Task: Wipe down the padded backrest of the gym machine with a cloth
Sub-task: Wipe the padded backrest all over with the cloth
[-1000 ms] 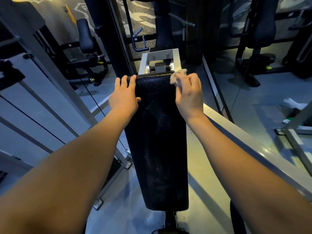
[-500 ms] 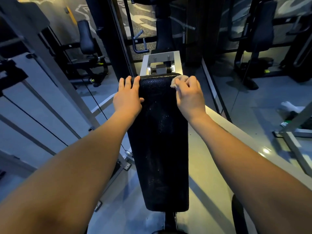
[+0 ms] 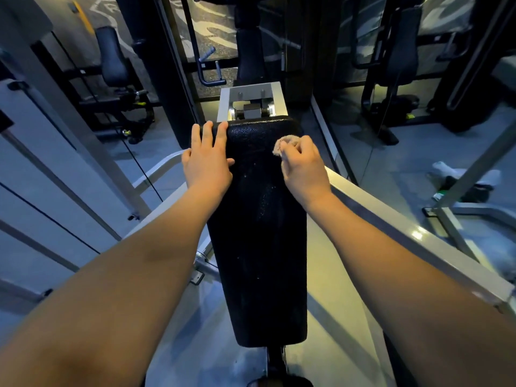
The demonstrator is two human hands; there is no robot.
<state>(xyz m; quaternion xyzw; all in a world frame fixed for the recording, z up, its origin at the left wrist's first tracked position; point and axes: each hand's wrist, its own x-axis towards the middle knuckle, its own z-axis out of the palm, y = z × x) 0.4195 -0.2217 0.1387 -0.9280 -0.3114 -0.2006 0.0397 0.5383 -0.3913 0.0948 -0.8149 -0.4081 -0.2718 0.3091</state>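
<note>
The left hand [image 3: 208, 166] is kept flat on the backrest's [image 3: 259, 247] upper left edge, fingers straight. The cloth [image 3: 280, 145], clamped in the right hand's [image 3: 304, 169] curled fingers, is now drawn below the top corner; a downward wipe seems begun.

A person reaches over a black padded backrest [image 3: 259, 233] in a dimly lit gym, both bare arms stretched forward. The left hand [image 3: 208, 160] lies flat on the pad's upper left edge, fingers straight. The right hand [image 3: 304, 169] grips a small pale cloth [image 3: 282, 145], bunched under curled fingers and pressed to the pad near its upper right corner. A grey metal bracket [image 3: 251, 92] stands just beyond the pad. Something white [image 3: 446, 170], possibly a towel, lies on the floor at right.
</note>
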